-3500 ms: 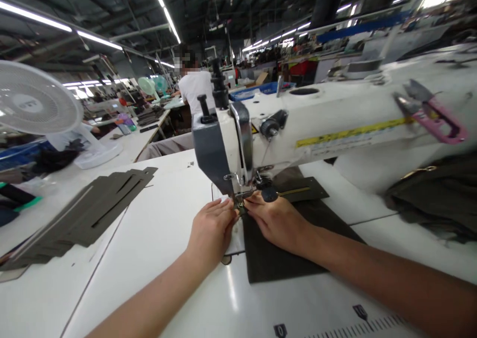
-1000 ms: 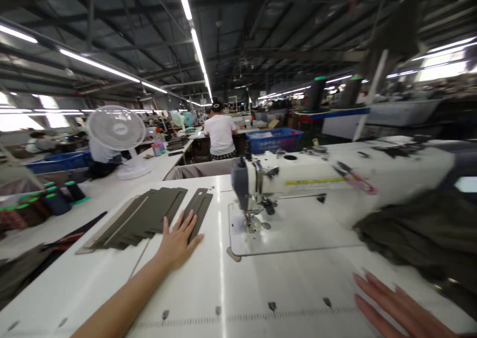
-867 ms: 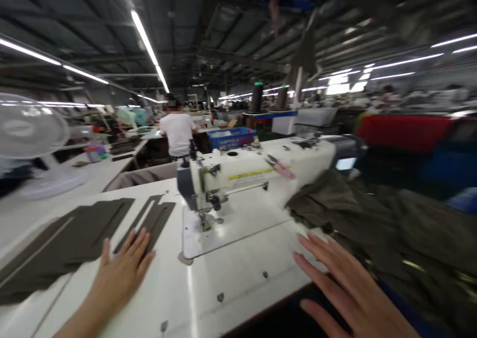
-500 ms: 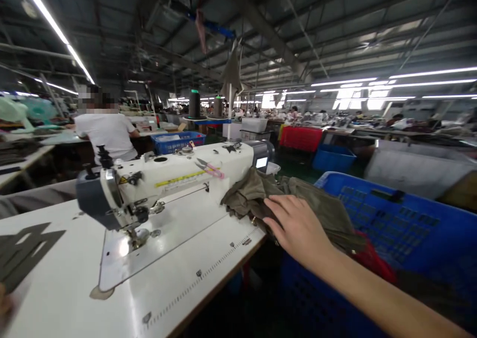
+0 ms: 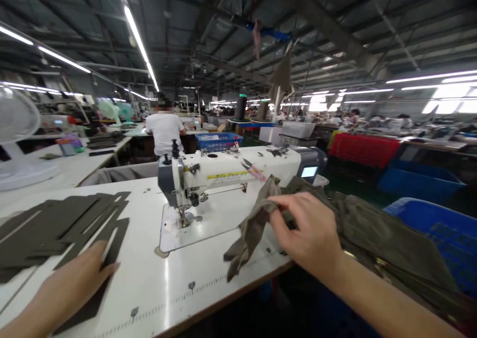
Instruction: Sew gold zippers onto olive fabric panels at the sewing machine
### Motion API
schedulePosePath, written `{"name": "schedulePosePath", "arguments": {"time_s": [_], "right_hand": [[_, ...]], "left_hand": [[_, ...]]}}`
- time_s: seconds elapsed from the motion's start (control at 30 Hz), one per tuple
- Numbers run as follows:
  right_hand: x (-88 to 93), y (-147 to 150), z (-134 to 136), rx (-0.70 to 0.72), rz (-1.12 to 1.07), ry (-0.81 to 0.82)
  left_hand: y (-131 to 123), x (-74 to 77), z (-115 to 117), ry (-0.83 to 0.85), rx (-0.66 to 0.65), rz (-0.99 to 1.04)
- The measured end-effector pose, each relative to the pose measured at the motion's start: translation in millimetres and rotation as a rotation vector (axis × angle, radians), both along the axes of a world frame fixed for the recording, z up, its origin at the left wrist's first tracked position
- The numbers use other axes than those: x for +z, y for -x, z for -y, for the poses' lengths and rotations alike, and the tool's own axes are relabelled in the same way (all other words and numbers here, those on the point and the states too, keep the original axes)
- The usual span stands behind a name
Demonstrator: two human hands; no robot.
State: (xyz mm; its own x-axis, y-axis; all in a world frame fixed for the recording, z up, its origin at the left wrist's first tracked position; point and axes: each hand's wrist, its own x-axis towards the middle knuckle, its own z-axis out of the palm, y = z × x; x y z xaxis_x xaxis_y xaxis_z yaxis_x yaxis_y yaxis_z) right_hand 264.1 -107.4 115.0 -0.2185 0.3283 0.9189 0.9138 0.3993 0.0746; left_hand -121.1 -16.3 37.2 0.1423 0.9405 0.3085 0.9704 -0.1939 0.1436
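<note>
Two hands sit in my feed, both over the long white sewing table point(image 5: 141, 298), with rows of factory workbenches stretching behind it. An industrial lockstitch sewing machine point(image 5: 223, 174) stands on the table, ahead of and between my hands, with pink-handled snips point(image 5: 253, 170) lying on its arm. Beyond the machine, a co-worker in a white T-shirt point(image 5: 164, 134) is turned away from me, near a blue plastic crate point(image 5: 218, 141). Well to the right of my hands is a larger blue crate point(image 5: 439, 238).

Right of the machine, a heap of olive cloth point(image 5: 383, 228) spreads over the table edge. My right hand point(image 5: 307, 231) is on it, the fingers curled together and pinching a gathered flap of the cloth point(image 5: 251, 241). The flap hangs down to the left of those fingers, its lower end over the tabletop.

My left hand point(image 5: 70, 288) lies flat on the table, fingers open, their tips touching a slotted olive panel point(image 5: 112, 238). A stack of similar panels point(image 5: 55, 233) lies just beyond them.
</note>
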Motion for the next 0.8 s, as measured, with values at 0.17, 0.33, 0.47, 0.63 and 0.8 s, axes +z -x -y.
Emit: {"name": "schedulePosePath", "arguments": {"time_s": [0.17,0.33,0.47,0.63,0.8], "right_hand": [[-71.1,44,32,0.359,-0.098,0.376],[-101.8,24,47,0.431,-0.282,0.939],[-73.8,18,47,0.423,-0.749,1.234],[-52.1,17,16,0.542,-1.195,1.403],[-63.1,18,-25,0.250,-0.569,0.836]], "left_hand": [[-54,14.2,46,0.017,-0.241,0.022],[-117,-9.5,81,0.284,-0.457,0.237],[-145,-19.8,94,0.368,-0.527,0.534],[-142,11.5,85,0.382,-0.520,0.885],[-130,35.1,63,0.160,-0.197,0.333]]}}
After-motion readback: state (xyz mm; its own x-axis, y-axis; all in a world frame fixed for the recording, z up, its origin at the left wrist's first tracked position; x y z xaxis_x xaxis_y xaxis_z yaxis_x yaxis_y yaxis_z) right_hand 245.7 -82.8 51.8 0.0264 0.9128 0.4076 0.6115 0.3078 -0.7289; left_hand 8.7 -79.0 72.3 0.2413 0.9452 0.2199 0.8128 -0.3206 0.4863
